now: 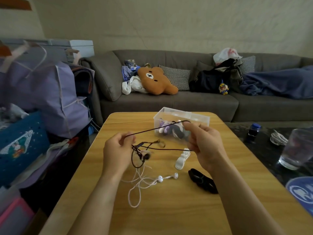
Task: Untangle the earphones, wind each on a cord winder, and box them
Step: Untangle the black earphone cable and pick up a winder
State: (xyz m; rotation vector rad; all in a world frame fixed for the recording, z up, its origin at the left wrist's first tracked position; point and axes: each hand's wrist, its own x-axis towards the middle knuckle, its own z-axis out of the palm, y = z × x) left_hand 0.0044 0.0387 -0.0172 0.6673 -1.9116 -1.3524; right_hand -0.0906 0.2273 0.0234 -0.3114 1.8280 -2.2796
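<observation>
Above the wooden table (169, 209), my left hand (116, 150) pinches the black earphone cord (152, 130) at a knot. My right hand (205, 143) grips the same cord farther along, so two strands stretch between the hands. Below the knot hangs a tangle in which the black cord is still caught with the white earphones (145, 182), whose buds and loops lie on the table. A white cord winder (182, 158) lies under my right hand, and a black cord winder (202, 181) lies nearer on the right. The clear plastic box (199, 117) stands behind, holding several wound items.
A grey sofa (169, 102) with cushions, a bear plush and bags runs behind the table. Purple bags and boxes (42, 92) pile up on the left. On the dark surface to the right stand a glass (296, 150), a small blue-capped bottle (254, 132) and a coiled white cable (278, 138).
</observation>
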